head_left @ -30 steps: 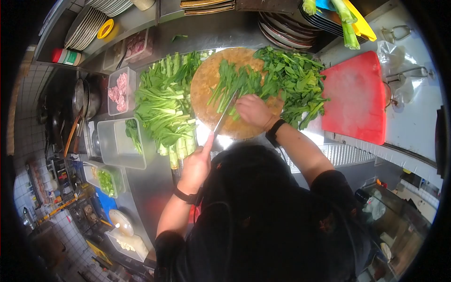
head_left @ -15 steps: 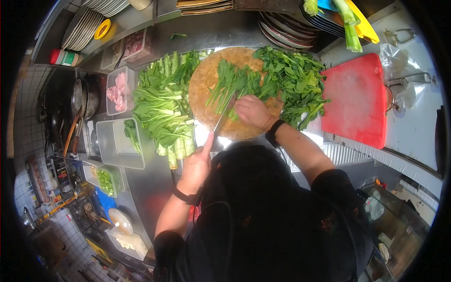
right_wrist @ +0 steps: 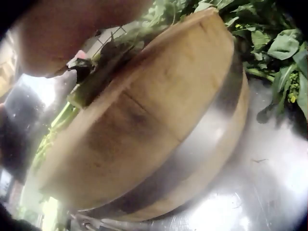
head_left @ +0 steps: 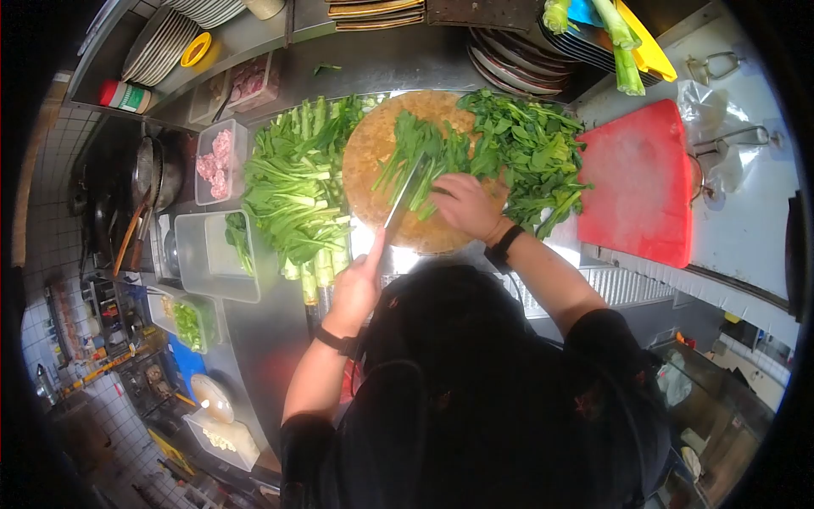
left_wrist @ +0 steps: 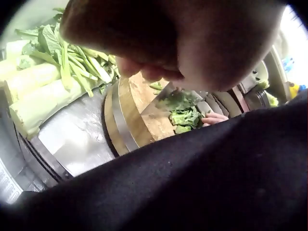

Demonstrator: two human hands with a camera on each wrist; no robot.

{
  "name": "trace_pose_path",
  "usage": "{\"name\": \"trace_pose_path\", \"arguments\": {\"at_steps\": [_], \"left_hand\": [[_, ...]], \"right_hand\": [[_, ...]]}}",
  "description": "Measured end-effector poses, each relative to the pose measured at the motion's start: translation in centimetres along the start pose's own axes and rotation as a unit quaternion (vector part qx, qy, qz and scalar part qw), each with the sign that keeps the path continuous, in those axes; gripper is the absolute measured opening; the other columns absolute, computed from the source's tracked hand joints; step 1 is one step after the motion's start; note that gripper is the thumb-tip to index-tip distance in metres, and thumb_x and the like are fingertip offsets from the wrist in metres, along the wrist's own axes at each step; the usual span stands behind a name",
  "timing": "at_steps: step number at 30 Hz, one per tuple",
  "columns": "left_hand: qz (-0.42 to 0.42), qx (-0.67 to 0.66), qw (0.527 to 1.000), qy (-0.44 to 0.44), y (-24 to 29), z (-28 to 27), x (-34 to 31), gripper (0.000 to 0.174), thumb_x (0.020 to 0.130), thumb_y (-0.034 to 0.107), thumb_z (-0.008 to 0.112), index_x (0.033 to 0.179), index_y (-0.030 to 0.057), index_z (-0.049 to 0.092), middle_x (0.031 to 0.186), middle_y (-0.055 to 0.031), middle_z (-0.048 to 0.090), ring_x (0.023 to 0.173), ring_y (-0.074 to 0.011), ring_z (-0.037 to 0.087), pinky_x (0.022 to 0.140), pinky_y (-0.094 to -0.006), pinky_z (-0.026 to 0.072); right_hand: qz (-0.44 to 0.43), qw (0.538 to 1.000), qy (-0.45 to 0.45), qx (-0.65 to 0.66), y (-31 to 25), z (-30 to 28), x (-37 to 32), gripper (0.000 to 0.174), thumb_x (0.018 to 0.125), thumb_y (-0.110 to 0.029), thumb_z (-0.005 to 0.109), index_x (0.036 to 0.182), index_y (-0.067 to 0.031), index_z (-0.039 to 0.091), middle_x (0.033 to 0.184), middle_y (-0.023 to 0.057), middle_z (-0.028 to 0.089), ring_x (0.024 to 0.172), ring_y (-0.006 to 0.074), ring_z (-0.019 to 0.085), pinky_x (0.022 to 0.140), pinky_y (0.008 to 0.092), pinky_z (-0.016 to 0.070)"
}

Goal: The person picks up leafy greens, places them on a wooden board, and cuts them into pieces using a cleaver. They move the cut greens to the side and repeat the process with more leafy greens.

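My left hand (head_left: 356,288) grips a cleaver (head_left: 402,193), index finger stretched along the top of its blade. In the left wrist view the broad blade (left_wrist: 156,103) slants over the round wooden chopping block (left_wrist: 147,118). Cut leafy greens (head_left: 421,153) lie on the block (head_left: 366,165), with the blade at their left side. My right hand (head_left: 465,206) is over the block's right half, its fingertips beside the stem ends. The right wrist view shows a short green stem (right_wrist: 86,94) at the block's edge, below the blurred hand.
Long-stemmed greens (head_left: 292,182) are heaped left of the block, and leafy tops (head_left: 534,157) on its right. Farther right lies a red cutting board (head_left: 636,187). Leftward stand a tub of raw meat (head_left: 219,165) and a clear tub (head_left: 216,259). Stacked plates (head_left: 517,64) line the back.
My right hand has drawn slightly right, away from the blade, and its fingers have spread from the stems. The cleaver has shifted a little left and more of its blade shows.
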State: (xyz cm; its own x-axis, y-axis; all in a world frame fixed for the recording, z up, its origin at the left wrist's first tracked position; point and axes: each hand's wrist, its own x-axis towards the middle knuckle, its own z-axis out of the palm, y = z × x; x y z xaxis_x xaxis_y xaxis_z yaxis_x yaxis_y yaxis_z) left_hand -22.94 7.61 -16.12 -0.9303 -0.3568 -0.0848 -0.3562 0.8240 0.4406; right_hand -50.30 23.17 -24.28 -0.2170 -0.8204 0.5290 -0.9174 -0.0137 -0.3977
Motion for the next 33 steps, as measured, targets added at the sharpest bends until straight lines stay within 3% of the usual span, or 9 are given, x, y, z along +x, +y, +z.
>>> {"name": "trace_pose_path", "arguments": {"at_steps": [4, 13, 16, 18, 33], "left_hand": [[0.020, 0.015, 0.997, 0.074, 0.1, -0.6, -1.2, 0.082, 0.087, -0.006, 0.063, 0.163, 0.0200, 0.047, 0.079, -0.0159, 0.065, 0.064, -0.0360, 0.067, 0.061, -0.0486, 0.0564], [0.060, 0.054, 0.997, -0.021, -0.1, -2.8, -1.8, 0.079, 0.086, -0.005, 0.063, 0.161, 0.0204, 0.050, 0.079, -0.0157, 0.065, 0.066, -0.0362, 0.069, 0.062, -0.0477, 0.0582], [0.060, 0.035, 0.997, -0.025, 0.1, -3.0, -1.8, 0.079, 0.087, -0.005, 0.062, 0.160, 0.0210, 0.050, 0.079, -0.0156, 0.065, 0.065, -0.0361, 0.069, 0.062, -0.0479, 0.0584], [0.063, 0.038, 0.997, -0.034, 0.3, -3.4, -1.8, 0.079, 0.087, -0.005, 0.062, 0.160, 0.0214, 0.050, 0.079, -0.0158, 0.065, 0.066, -0.0362, 0.069, 0.063, -0.0479, 0.0584], [0.069, 0.075, 0.991, -0.088, 0.9, -3.9, -0.4, 0.081, 0.084, -0.007, 0.060, 0.160, 0.0213, 0.051, 0.083, -0.0173, 0.067, 0.069, -0.0376, 0.070, 0.065, -0.0476, 0.0592]], "right_hand": [[0.051, 0.998, 0.018, -0.041, -0.4, -1.1, -2.0, 0.023, 0.084, -0.013, 0.078, 0.106, -0.0081, 0.075, 0.125, 0.0092, 0.066, 0.119, 0.0325, 0.062, 0.100, 0.0471, 0.0502], [0.102, 0.993, 0.007, -0.054, -1.2, 0.1, -3.0, 0.020, 0.083, -0.015, 0.077, 0.102, -0.0100, 0.074, 0.118, 0.0085, 0.067, 0.113, 0.0311, 0.063, 0.095, 0.0448, 0.0513], [0.097, 0.993, -0.018, -0.060, -1.4, -0.1, -3.1, 0.019, 0.084, -0.015, 0.075, 0.102, -0.0092, 0.073, 0.117, 0.0078, 0.067, 0.111, 0.0302, 0.063, 0.094, 0.0443, 0.0516], [0.003, 1.000, -0.010, -0.023, -1.3, -0.1, -2.5, 0.018, 0.084, -0.014, 0.072, 0.101, -0.0089, 0.071, 0.112, 0.0060, 0.068, 0.109, 0.0279, 0.063, 0.093, 0.0435, 0.0516], [0.006, 0.999, -0.034, -0.007, -0.3, 1.2, -2.3, 0.018, 0.085, -0.012, 0.072, 0.103, -0.0073, 0.073, 0.108, 0.0059, 0.072, 0.103, 0.0267, 0.066, 0.090, 0.0403, 0.0541]]}}
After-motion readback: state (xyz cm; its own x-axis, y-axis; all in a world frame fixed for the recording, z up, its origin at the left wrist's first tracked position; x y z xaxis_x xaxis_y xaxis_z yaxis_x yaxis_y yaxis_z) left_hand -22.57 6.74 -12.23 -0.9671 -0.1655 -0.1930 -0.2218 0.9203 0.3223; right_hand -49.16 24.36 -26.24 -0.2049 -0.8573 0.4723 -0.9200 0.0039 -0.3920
